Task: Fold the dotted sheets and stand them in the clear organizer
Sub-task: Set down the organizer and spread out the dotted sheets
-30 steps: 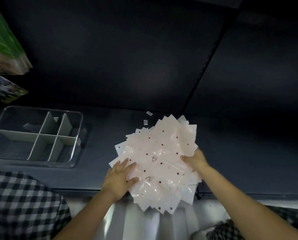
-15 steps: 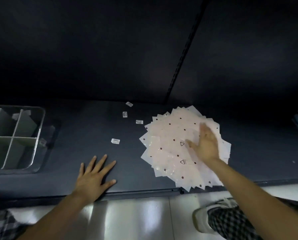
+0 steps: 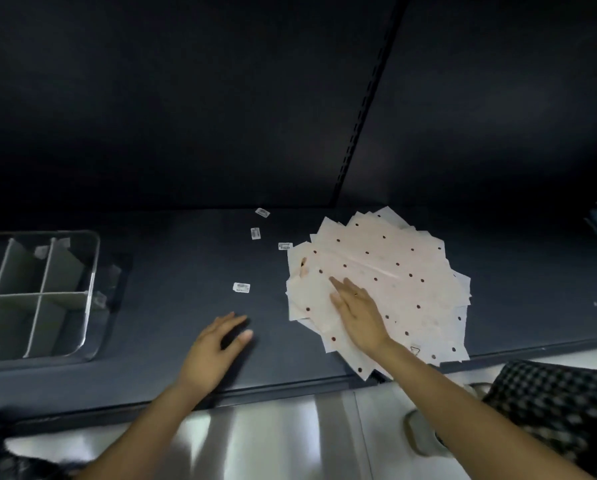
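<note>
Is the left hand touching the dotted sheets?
No, the left hand is over the bare dark shelf, apart from the dotted sheets.

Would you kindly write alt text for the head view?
A right hand rests flat on a fanned pile of dotted sheets on a dark shelf; the left hand hovers nearby, a clear organizer sits left.

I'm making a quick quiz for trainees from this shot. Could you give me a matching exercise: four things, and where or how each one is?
Things:
1. right hand
2. left hand
3. clear organizer
4. small white labels

Places or states:
A. at the shelf's left end, with grey dividers
B. flat on the pile of dotted sheets
C. scattered on the dark shelf left of the pile
D. open, above bare shelf near the front edge

Pairs: 1-B, 2-D, 3-A, 4-C
</note>
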